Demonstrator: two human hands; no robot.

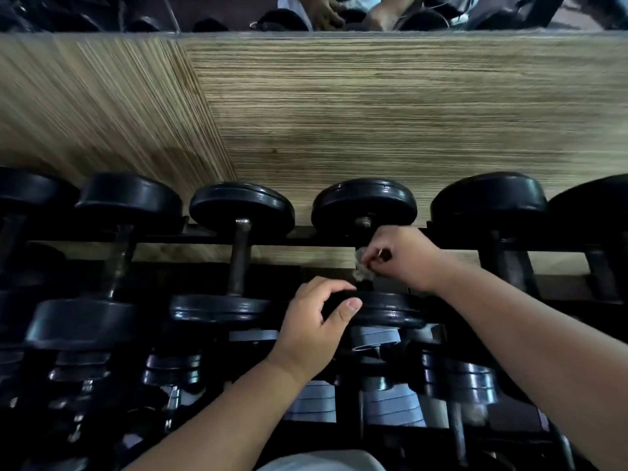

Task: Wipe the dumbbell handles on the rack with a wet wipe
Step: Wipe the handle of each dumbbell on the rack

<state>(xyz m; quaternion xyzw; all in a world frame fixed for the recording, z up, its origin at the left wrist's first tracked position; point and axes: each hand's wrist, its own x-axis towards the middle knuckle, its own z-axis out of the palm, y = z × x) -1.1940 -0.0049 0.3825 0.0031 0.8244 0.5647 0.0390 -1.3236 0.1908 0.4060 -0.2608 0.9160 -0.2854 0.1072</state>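
Note:
A row of black dumbbells lies on the top tier of a dark rack [299,236]. My right hand [402,258] grips a crumpled grey wet wipe [361,266] wrapped round the handle of the middle-right dumbbell [363,202], so most of that handle is hidden. My left hand [314,326] grips the near head [390,309] of the same dumbbell, thumb on its front face. The dumbbell to the left [241,205] shows a bare metal handle [239,256].
A wood-grain wall panel [373,107] rises right behind the rack. Above it a mirror [323,11] reflects my hands and the weights. Lower tiers hold several smaller dumbbells [472,382], some with chrome handles. Larger black dumbbells [489,198] sit to the right.

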